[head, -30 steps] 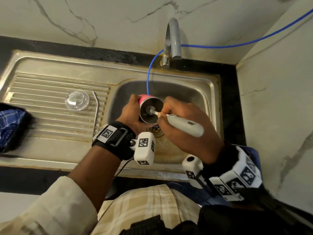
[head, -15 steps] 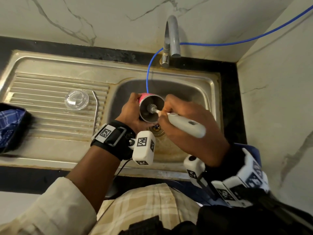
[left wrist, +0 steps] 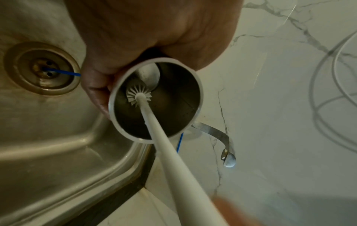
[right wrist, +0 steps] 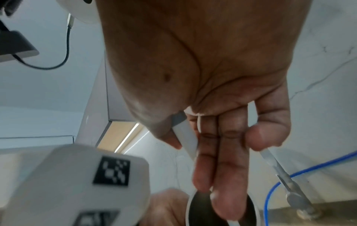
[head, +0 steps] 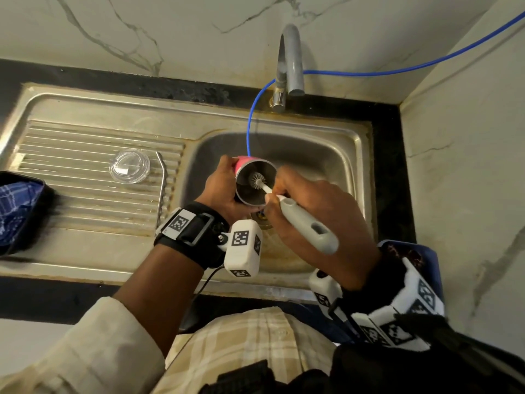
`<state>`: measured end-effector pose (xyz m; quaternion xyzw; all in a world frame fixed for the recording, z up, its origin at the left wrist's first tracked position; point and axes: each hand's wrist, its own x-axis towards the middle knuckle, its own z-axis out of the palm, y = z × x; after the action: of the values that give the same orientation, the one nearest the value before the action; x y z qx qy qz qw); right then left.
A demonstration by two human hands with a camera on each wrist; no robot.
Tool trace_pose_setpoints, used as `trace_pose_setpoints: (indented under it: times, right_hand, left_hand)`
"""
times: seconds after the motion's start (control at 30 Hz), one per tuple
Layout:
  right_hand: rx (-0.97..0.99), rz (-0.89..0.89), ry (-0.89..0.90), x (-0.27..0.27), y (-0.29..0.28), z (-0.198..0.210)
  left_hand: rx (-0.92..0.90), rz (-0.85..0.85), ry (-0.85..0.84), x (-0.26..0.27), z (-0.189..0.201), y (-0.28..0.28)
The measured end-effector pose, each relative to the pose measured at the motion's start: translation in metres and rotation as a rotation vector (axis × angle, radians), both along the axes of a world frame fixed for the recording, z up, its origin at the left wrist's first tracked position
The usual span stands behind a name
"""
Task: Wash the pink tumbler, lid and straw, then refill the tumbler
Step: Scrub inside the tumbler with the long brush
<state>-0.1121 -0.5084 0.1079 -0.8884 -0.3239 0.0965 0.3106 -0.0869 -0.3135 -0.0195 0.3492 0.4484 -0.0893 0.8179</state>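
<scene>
My left hand [head: 224, 189] grips the pink tumbler [head: 242, 162] over the sink basin, its open mouth [left wrist: 154, 99] tilted toward me. My right hand [head: 318, 220] holds the grey handle of a bottle brush [head: 306, 226]. The white bristle head [head: 255, 180] sits inside the steel-lined tumbler [left wrist: 173, 94], and the brush shaft [left wrist: 154, 131] crosses its rim. The clear lid [head: 129, 166] lies on the drainboard to the left, with the bent metal straw [head: 162, 189] beside it. In the right wrist view my fingers [right wrist: 222, 165] lie along the brush handle [right wrist: 185, 137] above the tumbler mouth [right wrist: 201, 211].
The steel sink [head: 335, 155] has a drain [left wrist: 41, 70] under my hands. A grey tap [head: 291, 61] stands at the back, and a blue tube [head: 251, 120] runs from the right wall down into the basin. A dark container with blue cloth [head: 17, 209] sits far left.
The brush head has shifted slightly inside the tumbler and my right hand moved a little. The tumbler stays in my left hand over the basin.
</scene>
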Motion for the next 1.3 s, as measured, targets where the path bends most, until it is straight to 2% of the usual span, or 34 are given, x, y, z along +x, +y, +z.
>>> trace_pose_setpoints:
  times: [0.2, 0.37, 0.43, 0.73, 0.9, 1.03, 1.17, 1.3]
  right_hand:
    - [0.017, -0.002, 0.051, 0.001, -0.03, 0.03]
    - [0.024, -0.018, 0.014, 0.007, -0.008, -0.001]
    - [0.049, -0.029, 0.033, 0.009, -0.003, -0.011]
    - [0.02, -0.006, 0.04, -0.001, -0.022, 0.029]
    - [0.035, -0.028, -0.002, 0.003, 0.005, 0.001]
    - [0.058, -0.041, 0.038, 0.007, 0.013, -0.012]
    - [0.064, -0.036, 0.06, 0.003, -0.005, 0.017]
    - [0.109, -0.051, 0.069, 0.0, -0.01, 0.031]
  left_hand:
    - [0.006, 0.004, 0.016, -0.001, 0.0, 0.004]
    - [0.058, -0.045, 0.039, 0.002, 0.002, -0.003]
    - [-0.005, -0.032, 0.005, 0.002, 0.0, -0.003]
    - [-0.041, 0.033, 0.075, -0.001, -0.002, 0.017]
    - [0.021, -0.004, 0.055, 0.003, 0.006, 0.005]
    - [-0.051, -0.005, 0.016, 0.0, 0.008, 0.002]
    - [-0.199, -0.033, 0.027, -0.005, 0.008, 0.016]
    - [-0.23, -0.128, -0.054, -0.005, 0.025, 0.015]
